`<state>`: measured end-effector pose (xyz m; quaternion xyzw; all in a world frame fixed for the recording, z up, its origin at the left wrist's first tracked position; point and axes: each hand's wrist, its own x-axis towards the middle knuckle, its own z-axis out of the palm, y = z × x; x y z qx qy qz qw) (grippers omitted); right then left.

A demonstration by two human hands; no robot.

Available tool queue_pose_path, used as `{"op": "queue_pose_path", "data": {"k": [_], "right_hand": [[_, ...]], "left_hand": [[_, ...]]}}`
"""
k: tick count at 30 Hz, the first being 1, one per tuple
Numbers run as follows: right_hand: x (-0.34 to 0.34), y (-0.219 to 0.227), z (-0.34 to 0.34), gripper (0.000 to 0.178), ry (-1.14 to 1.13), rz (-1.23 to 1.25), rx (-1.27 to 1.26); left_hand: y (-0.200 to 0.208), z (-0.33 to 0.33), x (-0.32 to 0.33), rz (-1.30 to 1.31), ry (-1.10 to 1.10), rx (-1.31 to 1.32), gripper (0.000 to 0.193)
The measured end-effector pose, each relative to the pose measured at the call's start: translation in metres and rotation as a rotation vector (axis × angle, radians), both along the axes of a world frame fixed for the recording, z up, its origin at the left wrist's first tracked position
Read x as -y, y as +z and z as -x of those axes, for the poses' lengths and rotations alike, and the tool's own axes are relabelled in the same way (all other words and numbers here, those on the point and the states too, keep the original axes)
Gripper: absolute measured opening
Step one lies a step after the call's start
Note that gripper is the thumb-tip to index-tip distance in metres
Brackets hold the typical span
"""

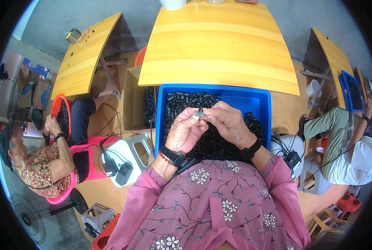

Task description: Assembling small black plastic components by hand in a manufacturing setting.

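Note:
My left hand (185, 132) and my right hand (231, 125) meet over a blue plastic tub (267, 125), fingertips pinched together. Between them is a small grey and black piece (199, 114), partly covered by the fingers, so its exact kind does not show. The left thumb and forefinger close on it from one side, the right thumb and fingers from the other. Many small black plastic parts (188, 101) fill the left and middle of the tub, with more by its right wall. Dark bands wrap both wrists, and a beaded bracelet circles the left one.
A yellow wooden table (219, 46) stands beyond the tub, a white container (173, 4) at its far edge. Left: a cardboard box (132, 100), a white stool (129, 156) with cabled devices, and a person holding a red basin (56, 104). Right: another person near a blue tray (345, 93).

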<state>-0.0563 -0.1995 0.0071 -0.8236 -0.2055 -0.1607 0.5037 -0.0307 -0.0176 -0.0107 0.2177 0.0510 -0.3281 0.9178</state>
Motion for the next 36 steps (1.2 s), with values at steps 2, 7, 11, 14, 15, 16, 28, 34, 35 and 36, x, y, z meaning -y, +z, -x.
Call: {"op": "queue_pose_path", "data": {"k": [2,7,11,14,15,16,28,34,35,36], "right_hand": [[0.000,0.000,0.000,0.021,-0.005,-0.019,-0.008],[0.005,-0.008,-0.005,0.021,-0.036,-0.030,0.020],[-0.002,-0.001,0.001,0.021,0.009,-0.063,0.005],[-0.003,0.000,0.003,0.021,0.025,-0.033,-0.011],[-0.003,0.001,0.003,0.021,0.019,-0.006,-0.003],[-0.003,0.002,0.003,0.021,0.020,-0.006,-0.003],[0.003,-0.007,-0.005,0.019,-0.021,-0.025,0.010],[-0.001,-0.003,-0.001,0.019,0.022,-0.068,-0.025],[-0.002,-0.002,0.001,0.019,0.025,-0.056,-0.030],[-0.004,-0.001,0.002,0.019,0.031,-0.045,-0.035]], "left_hand": [[-0.001,0.000,0.001,-0.002,0.008,-0.007,0.010],[-0.007,-0.001,-0.003,0.085,-0.053,-0.005,0.011],[-0.004,-0.001,-0.001,0.059,0.001,-0.029,0.013],[-0.005,-0.001,-0.003,0.034,0.011,-0.039,0.015],[-0.005,-0.002,-0.003,0.032,0.007,-0.037,0.015],[-0.005,-0.002,-0.004,0.029,0.003,-0.035,0.015],[-0.010,-0.004,-0.007,0.108,-0.076,-0.012,0.012],[-0.006,-0.003,-0.005,0.081,-0.014,-0.067,0.014],[-0.006,-0.003,-0.005,0.082,-0.015,-0.067,0.014],[-0.005,-0.003,-0.006,0.077,-0.017,-0.065,0.015]]}}
